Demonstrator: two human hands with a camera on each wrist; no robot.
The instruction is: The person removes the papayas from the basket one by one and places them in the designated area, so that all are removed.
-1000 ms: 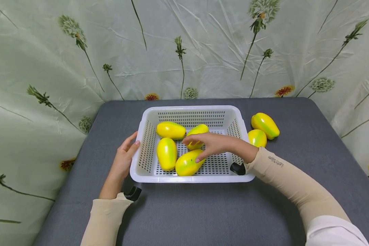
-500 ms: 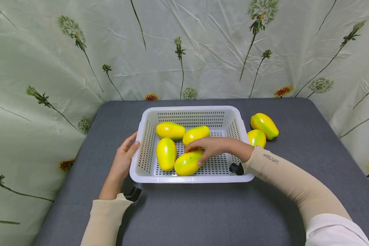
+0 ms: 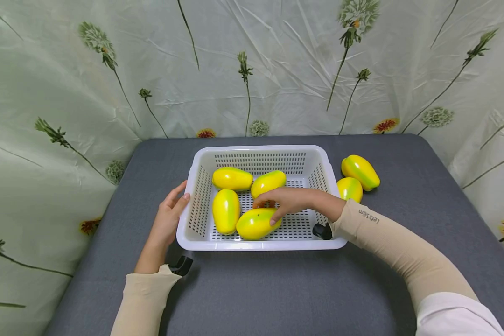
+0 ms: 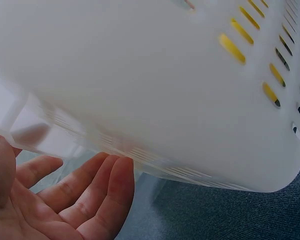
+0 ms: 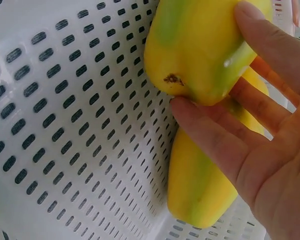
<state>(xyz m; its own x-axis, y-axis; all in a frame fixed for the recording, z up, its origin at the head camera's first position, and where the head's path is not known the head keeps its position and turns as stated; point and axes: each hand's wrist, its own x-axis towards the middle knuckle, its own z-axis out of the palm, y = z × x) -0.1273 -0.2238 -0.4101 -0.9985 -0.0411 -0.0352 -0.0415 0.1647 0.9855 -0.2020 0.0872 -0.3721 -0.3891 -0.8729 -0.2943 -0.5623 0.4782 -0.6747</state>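
Observation:
A white perforated basket [image 3: 260, 245] holds several yellow papayas with green streaks. My right hand [image 3: 287, 201] reaches inside and grips the front-right papaya [image 3: 254, 225], thumb on its near side and fingers behind it. In the right wrist view, the thumb and fingers lie around the end of that papaya [image 5: 190, 55]. Behind the fingers sits the back-right papaya [image 3: 269, 182]. My left hand [image 3: 169, 214] rests against the basket's left side, and the left wrist view shows its extended fingers [image 4: 117, 190] touching the white wall [image 4: 140, 100] from outside.
Left in the basket lie a back-left papaya [image 3: 233, 179] and a front-left papaya [image 3: 226, 211]. Two more, a far papaya [image 3: 360, 171] and a nearer papaya [image 3: 350, 189], lie right of the basket on the grey table [image 3: 252, 289]. A floral curtain [image 3: 294, 70] hangs behind.
My right hand has come down slightly between the two right-hand papayas. The back-right papaya has turned a little, and the front-right one now lies flatter. My left hand stays at the basket.

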